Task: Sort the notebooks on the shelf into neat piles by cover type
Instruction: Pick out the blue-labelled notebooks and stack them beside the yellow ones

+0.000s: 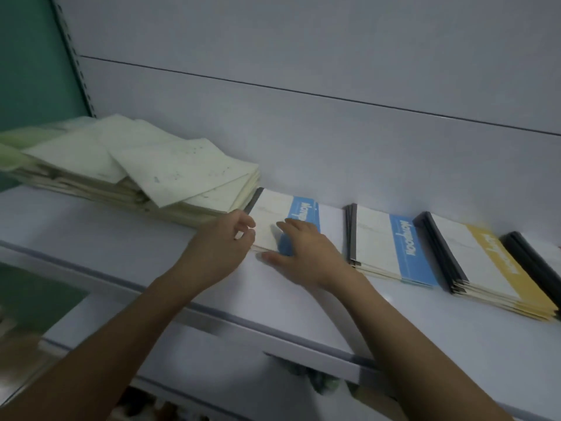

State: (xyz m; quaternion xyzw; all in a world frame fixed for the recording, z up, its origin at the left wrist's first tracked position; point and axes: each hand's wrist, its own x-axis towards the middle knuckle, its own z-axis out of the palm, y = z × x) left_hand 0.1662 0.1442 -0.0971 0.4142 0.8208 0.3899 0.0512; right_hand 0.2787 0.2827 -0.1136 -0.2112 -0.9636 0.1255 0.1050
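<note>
Left hand [226, 238]: fingers curled, pinching the left edge of the blue-banded notebook [285, 217].
Right hand [299, 249]: flat, fingers straight, pressing the cover.
Notebook: thin, matte white, dark spine, lying on the smooth pale shelf [151, 253].
Left: a ragged heap of cream paper notebooks [158, 168].
Right: blue-banded pile [391, 247], yellow-banded pile [485, 268].
</note>
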